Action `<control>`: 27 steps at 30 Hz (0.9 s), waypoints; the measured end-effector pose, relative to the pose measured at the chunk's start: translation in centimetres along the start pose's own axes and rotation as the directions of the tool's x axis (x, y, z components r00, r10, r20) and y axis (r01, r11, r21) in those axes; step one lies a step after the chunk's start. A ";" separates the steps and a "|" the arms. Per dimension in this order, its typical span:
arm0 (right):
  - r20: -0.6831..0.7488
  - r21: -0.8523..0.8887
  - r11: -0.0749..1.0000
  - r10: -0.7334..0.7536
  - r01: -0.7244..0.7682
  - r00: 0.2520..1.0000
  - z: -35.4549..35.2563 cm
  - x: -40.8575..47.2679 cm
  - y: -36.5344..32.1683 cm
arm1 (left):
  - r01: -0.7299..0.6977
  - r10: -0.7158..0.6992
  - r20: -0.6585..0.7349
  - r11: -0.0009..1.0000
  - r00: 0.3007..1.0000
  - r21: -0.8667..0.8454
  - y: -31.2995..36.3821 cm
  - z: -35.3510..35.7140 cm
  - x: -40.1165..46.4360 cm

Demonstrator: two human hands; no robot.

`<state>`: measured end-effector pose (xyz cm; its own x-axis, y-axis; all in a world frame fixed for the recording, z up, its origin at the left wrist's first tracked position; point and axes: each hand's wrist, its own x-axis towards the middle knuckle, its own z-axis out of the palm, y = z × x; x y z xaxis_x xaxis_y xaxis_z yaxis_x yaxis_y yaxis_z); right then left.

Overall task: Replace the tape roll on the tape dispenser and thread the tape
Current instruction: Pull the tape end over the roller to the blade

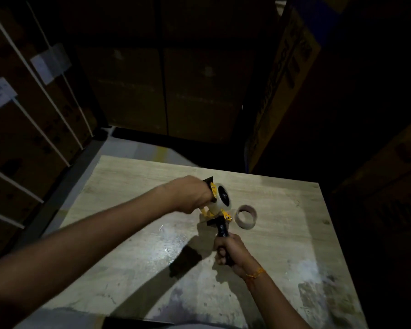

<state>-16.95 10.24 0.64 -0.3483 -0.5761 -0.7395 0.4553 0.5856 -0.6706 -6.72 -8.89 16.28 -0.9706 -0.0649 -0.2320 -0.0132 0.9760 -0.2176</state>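
Note:
A yellow and black tape dispenser (226, 214) is held above the wooden table (133, 176). A clear tape roll (222, 204) sits on its black hub. My right hand (230, 251) is closed around the dispenser's black handle. My left hand (190, 193) grips the dispenser's front end beside the roll; its fingertips are hidden behind the frame. An empty cardboard core (246, 216) lies on the table just right of the dispenser.
Stacked cardboard boxes (40, 110) with white straps rise on the left. More boxes (287, 74) stand behind and to the right of the table. A strip of grey floor (138, 148) shows past the table's far edge. The scene is dim.

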 end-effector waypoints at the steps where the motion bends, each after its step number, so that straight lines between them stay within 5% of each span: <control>1: 0.042 0.017 0.999 0.038 -0.039 0.998 0.0 -0.2 0.1 | -0.001 0.001 0.016 1.000 1.000 -0.012 -0.9 -1.0 0.4; 11: 0.413 0.033 0.996 0.057 -0.078 0.909 2.1 -3.1 1.3 | -0.116 0.101 0.203 0.991 0.974 0.063 -5.5 -4.1 3.1; 27: 0.332 0.042 0.999 -0.009 -0.006 0.943 3.9 -4.7 1.2 | -0.038 0.045 0.239 0.999 0.970 -0.034 -8.2 -0.5 3.9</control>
<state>-11.58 11.43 3.52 -0.0605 -0.7378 -0.6723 0.4916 0.5641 -0.6634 -10.50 -17.01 17.58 -0.8846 -0.0686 -0.4613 0.0157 0.9842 -0.1765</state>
